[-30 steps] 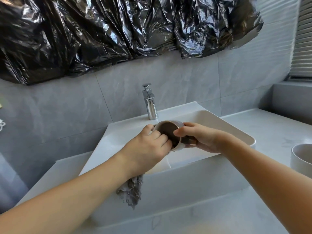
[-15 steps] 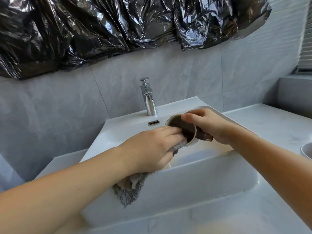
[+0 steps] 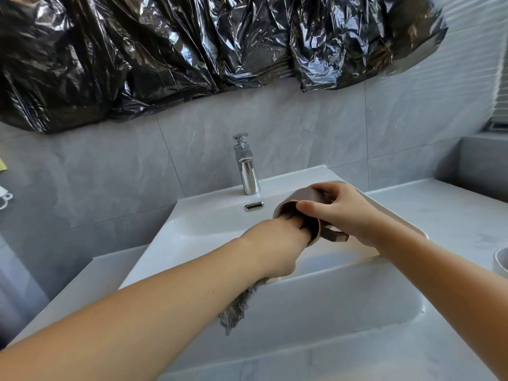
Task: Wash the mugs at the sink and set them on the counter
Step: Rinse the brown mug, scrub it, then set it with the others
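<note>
Mug (image 3: pixel 303 198), tilted on its side over the sink (image 3: pixel 209 224), sits clamped in the right hand (image 3: pixel 341 213) grip, while left hand (image 3: pixel 275 243) fingers, grip unclear, reach inside with a cloth (image 3: pixel 236 309).

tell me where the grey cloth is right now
In the head view the grey cloth hangs below the left hand, draped over the sink's front rim, left of centre.
</note>
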Action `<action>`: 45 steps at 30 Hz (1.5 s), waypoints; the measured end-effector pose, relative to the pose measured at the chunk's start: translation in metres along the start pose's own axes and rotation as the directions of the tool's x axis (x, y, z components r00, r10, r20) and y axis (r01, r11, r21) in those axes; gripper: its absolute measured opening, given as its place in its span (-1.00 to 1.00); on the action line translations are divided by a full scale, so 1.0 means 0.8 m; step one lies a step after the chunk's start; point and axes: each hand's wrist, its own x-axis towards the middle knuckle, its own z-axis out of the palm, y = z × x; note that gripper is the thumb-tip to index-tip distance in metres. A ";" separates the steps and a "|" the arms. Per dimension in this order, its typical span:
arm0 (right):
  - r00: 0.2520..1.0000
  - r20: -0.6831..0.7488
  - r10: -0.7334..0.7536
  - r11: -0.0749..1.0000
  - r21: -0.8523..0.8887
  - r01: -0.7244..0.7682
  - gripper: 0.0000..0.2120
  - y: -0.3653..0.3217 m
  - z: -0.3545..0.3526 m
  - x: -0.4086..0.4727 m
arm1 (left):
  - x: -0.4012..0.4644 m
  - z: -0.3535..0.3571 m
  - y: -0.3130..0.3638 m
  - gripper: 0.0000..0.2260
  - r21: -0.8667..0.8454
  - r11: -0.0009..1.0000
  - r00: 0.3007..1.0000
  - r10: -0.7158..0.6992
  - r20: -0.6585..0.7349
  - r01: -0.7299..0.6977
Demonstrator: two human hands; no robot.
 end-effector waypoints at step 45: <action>0.999 0.032 0.036 0.999 0.021 -0.037 -0.61 0.000 0.010 -0.001 | -0.010 -0.008 -0.024 -0.75 -0.017 0.992 0.992 0.128 -0.005 -0.128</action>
